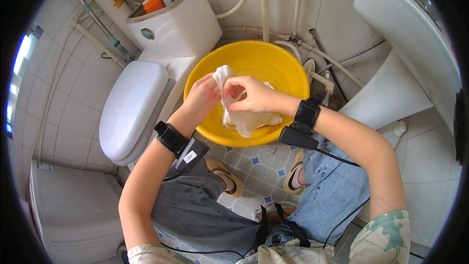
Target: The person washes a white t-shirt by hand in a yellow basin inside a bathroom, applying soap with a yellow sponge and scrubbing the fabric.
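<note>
A wet white cloth (243,119) hangs from both hands over a yellow plastic basin (246,141). My left hand (203,93) holds the cloth's upper edge from the left, its fingers partly hidden behind the fabric. On the right, my right hand (253,93) looks wet and pinches the same cloth, thumb and forefinger curved into a ring. The lower part of the cloth spreads inside the basin. Whether water lies under it is hard to tell. Black straps with small devices and cables circle both wrists.
A white toilet with closed lid (133,112) stands left of the basin, orange-topped items on its tank (179,25). To the right are a white pedestal sink (388,91), pipes and a hose (331,69). A grey-white cabinet or appliance (80,209) is at lower left. Patterned tiles (256,172) cover the floor.
</note>
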